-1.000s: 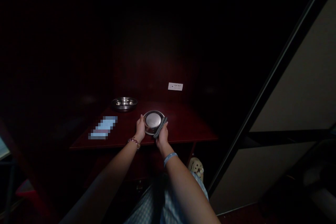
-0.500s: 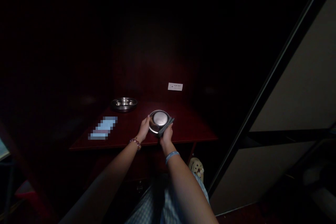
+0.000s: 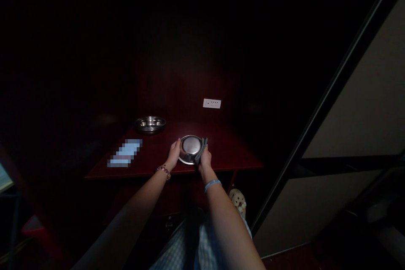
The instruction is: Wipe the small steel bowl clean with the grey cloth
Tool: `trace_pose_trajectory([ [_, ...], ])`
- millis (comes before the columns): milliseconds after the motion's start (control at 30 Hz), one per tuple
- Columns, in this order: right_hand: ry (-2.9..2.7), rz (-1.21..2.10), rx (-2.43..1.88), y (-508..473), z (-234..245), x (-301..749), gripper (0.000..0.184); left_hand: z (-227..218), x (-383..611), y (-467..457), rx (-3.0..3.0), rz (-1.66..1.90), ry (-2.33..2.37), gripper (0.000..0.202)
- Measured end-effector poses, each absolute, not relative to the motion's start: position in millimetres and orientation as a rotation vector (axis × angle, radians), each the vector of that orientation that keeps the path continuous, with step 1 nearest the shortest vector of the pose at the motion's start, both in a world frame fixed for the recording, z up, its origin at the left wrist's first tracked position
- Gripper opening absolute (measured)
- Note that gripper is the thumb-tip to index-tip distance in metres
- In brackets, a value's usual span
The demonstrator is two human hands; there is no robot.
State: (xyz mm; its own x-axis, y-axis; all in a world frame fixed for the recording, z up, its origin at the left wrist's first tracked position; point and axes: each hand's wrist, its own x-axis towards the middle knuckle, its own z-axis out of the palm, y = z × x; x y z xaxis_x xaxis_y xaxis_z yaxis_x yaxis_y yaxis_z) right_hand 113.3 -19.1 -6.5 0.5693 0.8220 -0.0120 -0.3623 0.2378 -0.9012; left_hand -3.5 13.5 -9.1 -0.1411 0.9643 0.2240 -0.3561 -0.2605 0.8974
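A shiny metal bowl (image 3: 191, 147) is held bottom up above the front part of the dark red desk (image 3: 158, 164). My left hand (image 3: 173, 154) grips its left rim, with the thumb along the edge. On the right side, my right hand (image 3: 205, 158) is closed round a grey cloth (image 3: 201, 150) that is folded over the bowl's rim. Farther back on the left stand stacked metal bowls (image 3: 150, 124), open side up.
Left on the desk lies a blurred-out light blue item (image 3: 125, 153). A white wall socket (image 3: 211, 103) is on the back panel. A pale sliding door (image 3: 357, 105) stands at the right. Below the desk edge shows a cream clog (image 3: 237, 200).
The cloth and my right hand have shifted round the bowl's rim, from its lower right to its right side. My left hand keeps its grip, and the bowl has dipped slightly.
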Motion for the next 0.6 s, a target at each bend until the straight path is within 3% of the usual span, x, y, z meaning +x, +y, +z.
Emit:
trace_pose_trajectory([
  [233,-0.370,1.072,-0.915,-20.2,-6.3,85.3,0.044,-12.4,-7.6,19.8,0.912,1.733,0.923,0.045],
  [600,-0.305,1.009,-0.893,-8.3,-17.3,90.3,0.048,-9.5,-2.2,13.6,1.093,1.622,0.843,0.044],
])
